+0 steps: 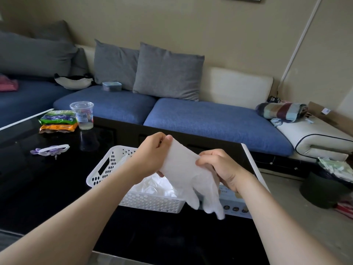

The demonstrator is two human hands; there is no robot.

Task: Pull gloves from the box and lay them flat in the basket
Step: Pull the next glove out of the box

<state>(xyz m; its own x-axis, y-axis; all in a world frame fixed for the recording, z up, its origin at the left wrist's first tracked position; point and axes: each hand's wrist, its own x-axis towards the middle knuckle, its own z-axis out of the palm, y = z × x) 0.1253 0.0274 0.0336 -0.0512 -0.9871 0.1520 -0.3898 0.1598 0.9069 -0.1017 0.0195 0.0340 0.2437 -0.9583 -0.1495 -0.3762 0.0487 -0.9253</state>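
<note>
Black table (47, 188), left hand (152, 150) and right hand (219, 167) fingers (205, 156) clamped on glove (183, 169) edges above basket (107, 159).

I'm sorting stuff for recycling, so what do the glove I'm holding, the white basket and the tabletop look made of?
Glove: thin, milky, translucent film, likely plastic or vinyl; it hangs limp. Basket: rigid white moulded plastic, perforated walls, satin finish. Tabletop: glossy black, probably glass or lacquer; it mirrors the cup.

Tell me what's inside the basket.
Translucent gloves lie in the basket, showing at its near side. The held glove, pinched by the left hand and right hand, covers much of the rest, so their number cannot be told.
</note>
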